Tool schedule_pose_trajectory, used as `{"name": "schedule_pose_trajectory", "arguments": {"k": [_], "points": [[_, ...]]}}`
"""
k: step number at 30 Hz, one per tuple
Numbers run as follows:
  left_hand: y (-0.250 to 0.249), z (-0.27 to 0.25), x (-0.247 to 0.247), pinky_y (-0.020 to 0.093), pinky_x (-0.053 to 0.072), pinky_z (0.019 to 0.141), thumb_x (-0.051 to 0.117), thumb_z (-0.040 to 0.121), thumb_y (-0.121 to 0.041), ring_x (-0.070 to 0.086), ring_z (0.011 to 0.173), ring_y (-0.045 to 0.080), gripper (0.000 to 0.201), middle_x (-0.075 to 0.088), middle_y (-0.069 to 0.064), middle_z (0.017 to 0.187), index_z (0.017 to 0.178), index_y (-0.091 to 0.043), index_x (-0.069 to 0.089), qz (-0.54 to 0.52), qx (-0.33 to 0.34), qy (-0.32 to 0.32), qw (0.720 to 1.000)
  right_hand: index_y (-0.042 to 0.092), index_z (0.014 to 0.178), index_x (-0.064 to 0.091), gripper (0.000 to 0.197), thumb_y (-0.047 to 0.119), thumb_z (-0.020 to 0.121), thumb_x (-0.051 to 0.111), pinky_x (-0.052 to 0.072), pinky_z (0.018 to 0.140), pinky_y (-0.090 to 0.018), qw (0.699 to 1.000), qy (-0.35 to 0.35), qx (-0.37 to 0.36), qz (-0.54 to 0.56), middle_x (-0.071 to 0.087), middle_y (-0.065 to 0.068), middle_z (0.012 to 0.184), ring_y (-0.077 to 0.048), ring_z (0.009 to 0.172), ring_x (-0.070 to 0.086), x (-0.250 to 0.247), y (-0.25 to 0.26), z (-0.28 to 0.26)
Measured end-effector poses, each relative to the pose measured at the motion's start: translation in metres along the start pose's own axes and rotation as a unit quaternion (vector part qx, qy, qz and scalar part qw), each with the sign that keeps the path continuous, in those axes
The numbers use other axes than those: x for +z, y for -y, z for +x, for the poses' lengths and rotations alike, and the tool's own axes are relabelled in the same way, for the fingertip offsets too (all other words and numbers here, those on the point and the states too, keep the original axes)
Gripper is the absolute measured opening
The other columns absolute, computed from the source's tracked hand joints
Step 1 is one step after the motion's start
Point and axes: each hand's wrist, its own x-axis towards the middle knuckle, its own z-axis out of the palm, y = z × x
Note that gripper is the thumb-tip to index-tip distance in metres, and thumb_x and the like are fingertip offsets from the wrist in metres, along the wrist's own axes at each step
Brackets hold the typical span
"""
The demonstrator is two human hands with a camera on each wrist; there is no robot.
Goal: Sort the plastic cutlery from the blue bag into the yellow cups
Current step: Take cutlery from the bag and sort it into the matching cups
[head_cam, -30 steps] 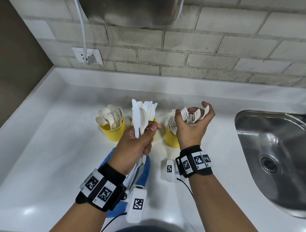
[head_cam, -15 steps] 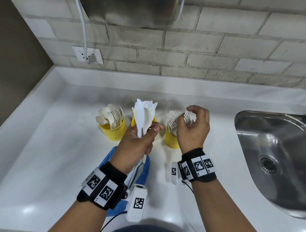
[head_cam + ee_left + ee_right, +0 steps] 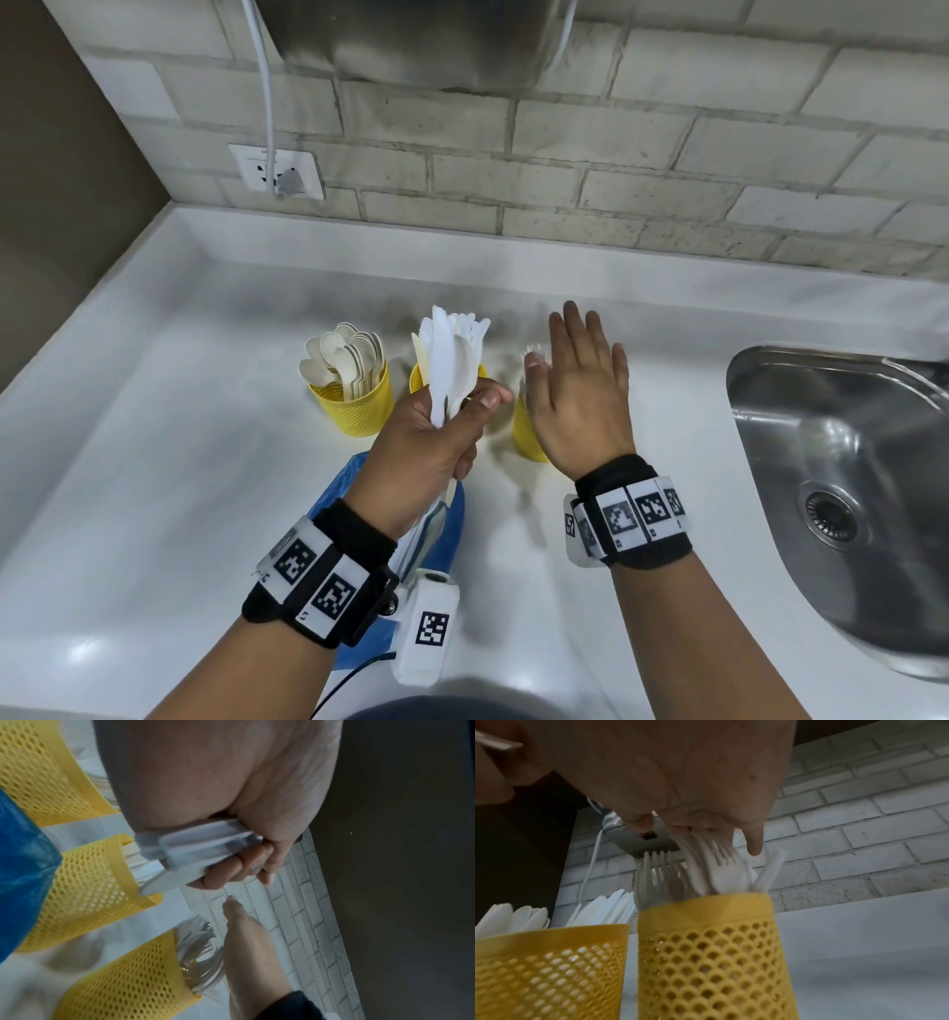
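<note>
Three yellow mesh cups stand in a row on the white counter. The left cup [image 3: 359, 406] holds spoons, the middle cup [image 3: 418, 377] knives, the right cup [image 3: 529, 437] [image 3: 706, 953] forks [image 3: 680, 874]. My left hand [image 3: 436, 437] [image 3: 231, 821] grips a bunch of white knives and a spoon [image 3: 452, 354] upright in front of the middle cup. My right hand [image 3: 580, 390] is flat with straight fingers over the fork cup, its palm pressing on the fork tips. The blue bag [image 3: 436, 524] [image 3: 20, 862] lies on the counter under my left wrist.
A steel sink [image 3: 842, 488] is set into the counter at the right. A brick wall with a socket [image 3: 277, 172] and a metal box [image 3: 411, 41] runs along the back. Bare white counter [image 3: 154, 462] stretches to the left.
My right hand has put its handful of forks into the right cup, let go and flattened out on top of them. My left hand still holds its bunch in the same place.
</note>
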Motion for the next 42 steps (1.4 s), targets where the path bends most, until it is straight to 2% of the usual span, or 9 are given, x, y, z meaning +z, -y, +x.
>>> {"name": "schedule_pose_trajectory", "arguments": {"k": [6,9,13,17,21,26,31,38,42], "points": [[-0.008,-0.002,0.002,0.025,0.038,0.052,0.057,0.103,-0.019,0.038,0.05,0.015,0.018,0.054,-0.015,0.055,0.103,-0.01,0.071,0.008,0.017,0.014,1.0,0.006,0.151,0.042,0.063,0.04,0.1,0.029,0.015,0.122,-0.062,0.987,0.063,-0.058,-0.133,0.042,-0.012,0.159,-0.031,0.149,0.034,0.016,0.003,0.002],[-0.012,-0.004,0.001,0.026,0.038,0.052,0.057,0.1,-0.023,0.037,0.051,0.017,0.018,0.053,-0.015,0.055,0.103,-0.011,0.071,0.003,0.032,0.02,0.999,0.01,0.155,0.035,0.06,0.043,0.105,0.037,0.007,0.123,-0.062,0.988,0.096,-0.051,-0.108,0.035,-0.008,0.163,-0.026,0.153,0.028,0.004,0.007,0.006],[-0.014,-0.007,-0.001,0.023,0.038,0.059,0.06,0.102,-0.017,0.047,0.055,0.01,0.014,0.054,-0.015,0.058,0.105,-0.013,0.072,0.043,0.072,-0.002,0.996,0.018,0.149,0.048,0.052,0.033,0.099,0.046,0.02,0.124,-0.054,0.991,0.018,-0.057,0.116,0.042,0.0,0.159,-0.019,0.149,0.035,-0.026,0.025,0.0],[-0.007,-0.009,-0.008,0.031,0.054,0.079,0.064,0.098,-0.015,0.068,0.092,0.008,0.018,0.074,-0.013,0.099,0.112,-0.019,0.074,0.199,0.189,-0.035,0.961,0.01,0.114,0.071,0.04,-0.004,0.08,0.056,0.049,0.101,-0.044,0.905,-0.06,-0.123,0.402,0.065,-0.004,0.125,-0.02,0.123,0.06,-0.06,0.049,-0.02],[-0.004,-0.01,-0.016,0.038,0.054,0.075,0.064,0.094,-0.007,0.067,0.088,0.014,0.025,0.071,-0.014,0.099,0.115,-0.018,0.073,0.243,0.25,-0.051,0.936,0.008,0.101,0.071,0.047,-0.019,0.068,0.05,0.052,0.089,-0.049,0.857,-0.057,-0.167,0.484,0.063,-0.015,0.107,-0.031,0.102,0.063,-0.089,0.066,-0.041],[-0.008,-0.015,-0.02,0.039,0.053,0.073,0.062,0.094,-0.01,0.066,0.087,0.019,0.027,0.071,-0.007,0.099,0.118,-0.015,0.072,0.28,0.272,-0.073,0.918,0.005,0.098,0.071,0.025,-0.008,0.078,0.062,0.052,0.083,-0.038,0.871,-0.068,-0.23,0.428,0.061,-0.012,0.1,-0.029,0.089,0.063,-0.112,0.073,-0.055],[-0.011,-0.024,-0.018,0.018,0.042,0.064,0.062,0.094,-0.014,0.056,0.074,0.003,0.025,0.06,-0.019,0.082,0.116,-0.022,0.07,0.316,0.262,-0.089,0.908,0.002,0.092,0.072,0.005,0.005,0.089,0.075,0.051,0.078,-0.03,0.9,-0.093,-0.235,0.356,0.065,-0.007,0.092,-0.024,0.083,0.064,-0.112,0.078,-0.063],[-0.011,-0.036,-0.016,0.032,0.045,0.057,0.064,0.098,-0.018,0.053,0.065,0.012,0.014,0.058,-0.012,0.075,0.109,-0.026,0.067,0.337,0.235,-0.111,0.905,0.008,0.09,0.072,0.003,0.007,0.092,0.074,0.049,0.078,-0.021,0.907,-0.091,-0.188,0.365,0.066,-0.002,0.091,-0.016,0.082,0.064,-0.11,0.08,-0.071],[-0.01,-0.042,-0.017,0.042,0.049,0.06,0.061,0.097,-0.028,0.058,0.068,0.02,0.015,0.065,-0.003,0.078,0.11,-0.023,0.067,0.342,0.224,-0.125,0.904,0.016,0.094,0.067,0.006,0.011,0.096,0.07,0.053,0.074,-0.032,0.886,-0.1,-0.129,0.434,0.067,-0.001,0.088,-0.02,0.078,0.065,-0.113,0.077,-0.074]]}}
